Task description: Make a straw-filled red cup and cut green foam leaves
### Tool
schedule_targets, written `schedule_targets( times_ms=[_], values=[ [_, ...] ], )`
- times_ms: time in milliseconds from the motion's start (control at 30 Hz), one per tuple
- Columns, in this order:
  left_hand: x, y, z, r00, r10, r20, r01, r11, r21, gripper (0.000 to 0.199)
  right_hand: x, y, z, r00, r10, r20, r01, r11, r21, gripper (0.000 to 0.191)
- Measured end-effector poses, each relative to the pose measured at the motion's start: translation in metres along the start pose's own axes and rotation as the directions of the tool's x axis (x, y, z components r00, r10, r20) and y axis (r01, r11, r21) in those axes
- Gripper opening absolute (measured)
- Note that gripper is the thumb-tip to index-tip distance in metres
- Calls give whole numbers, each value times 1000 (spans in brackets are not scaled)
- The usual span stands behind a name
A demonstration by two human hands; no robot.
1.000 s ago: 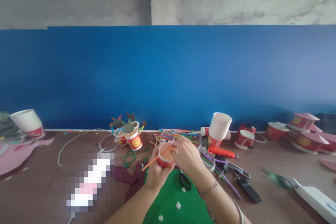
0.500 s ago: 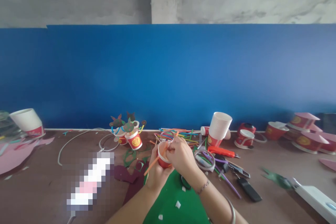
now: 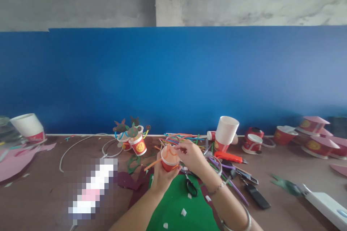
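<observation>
My left hand [image 3: 162, 177] is wrapped round a small red-and-white paper cup [image 3: 170, 166], its mouth tilted toward me. An orange pipe cleaner [image 3: 152, 165] sticks out of the cup's left side, and a curved orange length shows inside the cup. At the right of the rim, my right hand [image 3: 189, 154] has its fingers pinched on what looks like that curved orange length; the fingertips partly hide it. Below the cup lie black-handled scissors [image 3: 191, 186] on a green sheet [image 3: 173, 205] with white scraps.
Paper cups with animal-face cutouts [image 3: 138, 144] stand left of my hands. Behind are loose coloured pipe cleaners [image 3: 187, 136]. To the right are a stack of white cups [image 3: 227, 130], an orange-red cutter [image 3: 228, 157], a black key fob [image 3: 257, 195] and a hot-glue gun [image 3: 322, 200].
The orange end that stood up above my right fingers no longer shows there; a curve now appears inside the cup. My right hand has shifted slightly right, uncovering the cup's mouth and scissors.
</observation>
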State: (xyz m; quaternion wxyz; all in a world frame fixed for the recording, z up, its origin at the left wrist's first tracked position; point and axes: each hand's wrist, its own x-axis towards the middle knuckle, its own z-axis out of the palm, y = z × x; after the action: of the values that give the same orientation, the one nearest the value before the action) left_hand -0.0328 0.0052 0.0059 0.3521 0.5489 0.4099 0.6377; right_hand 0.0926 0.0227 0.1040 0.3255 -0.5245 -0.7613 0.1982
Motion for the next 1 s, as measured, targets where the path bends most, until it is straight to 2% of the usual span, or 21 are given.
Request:
schedule_targets(
  times_ms=[67,133,267,367,467,600,700,833,900,1000],
  values=[
    [0,-1,-2,998,-60,32,60,998,-3,71,2,4,-12,995,0,-102,6,999,53,23],
    [0,-2,-3,992,-102,72,105,994,-36,69,4,7,-20,988,-23,-154,34,997,71,25],
    [-1,2,-2,971,-135,195,172,967,-188,64,4,8,-20,988,-73,-138,87,991,101,24],
    [-4,6,1,951,-138,278,217,935,-279,65,3,5,-18,993,-104,-54,109,988,106,25],
    [-6,10,2,932,-138,335,250,914,-318,66,1,3,-20,988,-132,84,125,988,88,24],
    [-8,14,2,923,-126,364,254,909,-330,67,-4,4,-25,974,-111,197,106,994,40,21],
    [-9,18,1,923,-134,361,251,921,-298,65,-7,4,-30,966,-104,238,117,992,-44,28],
    [-11,20,2,913,-147,381,257,933,-253,70,-11,4,-39,914,-157,375,207,974,-96,40],
    [-12,20,2,903,-129,409,252,931,-263,70,-11,4,-43,884,-183,431,246,964,-97,40],
    [-13,19,3,894,-107,434,247,927,-281,69,-11,7,-45,873,-172,457,255,959,-125,35]
  ],
)
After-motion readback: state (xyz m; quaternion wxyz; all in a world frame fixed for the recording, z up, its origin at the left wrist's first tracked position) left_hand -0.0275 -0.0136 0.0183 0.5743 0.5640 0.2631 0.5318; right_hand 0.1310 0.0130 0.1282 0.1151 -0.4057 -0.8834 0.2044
